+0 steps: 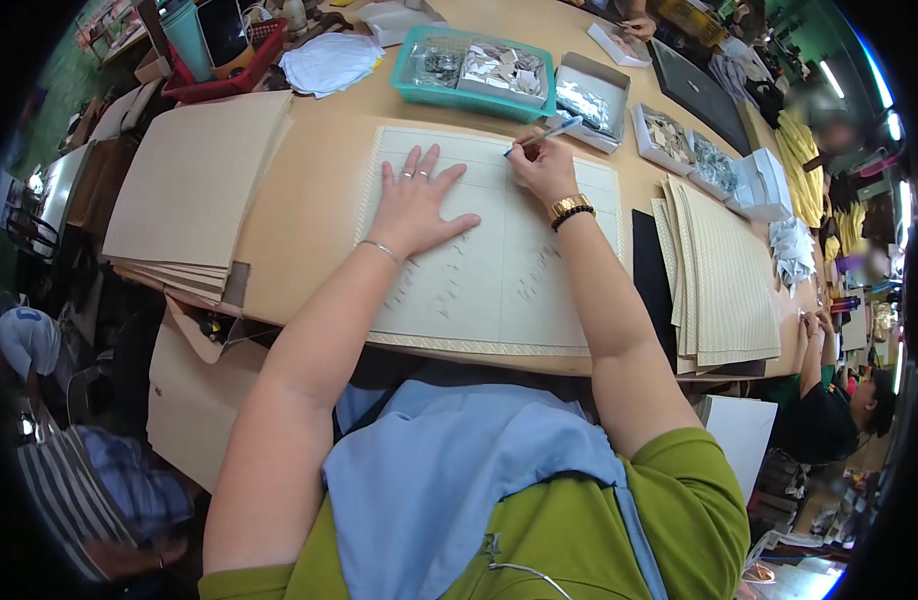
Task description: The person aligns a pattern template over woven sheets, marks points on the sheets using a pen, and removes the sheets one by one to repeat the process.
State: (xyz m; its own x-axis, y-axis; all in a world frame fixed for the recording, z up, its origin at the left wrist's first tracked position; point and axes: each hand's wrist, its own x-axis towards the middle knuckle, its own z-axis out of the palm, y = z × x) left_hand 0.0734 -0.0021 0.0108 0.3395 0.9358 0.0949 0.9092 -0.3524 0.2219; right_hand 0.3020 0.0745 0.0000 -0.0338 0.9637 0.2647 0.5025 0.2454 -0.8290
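A large pale sheet with a patterned border [449, 300] lies on the table in front of me, marked with drawn lines and some handwriting. My left hand [419, 203] rests flat on its left part, fingers spread, with rings and a thin bracelet on it. In my right hand [545, 168] is a pen [557, 131], its tip at the upper middle of the sheet. A gold watch and a dark beaded bracelet circle that wrist.
Stacked pale sheets [194, 170] lie at the left, and patterned sheets [724, 280] at the right. Beyond my sheet stand a teal basket [404, 85], an open box [616, 88] and a box of small pieces [664, 137]. Other people work at the right and far side.
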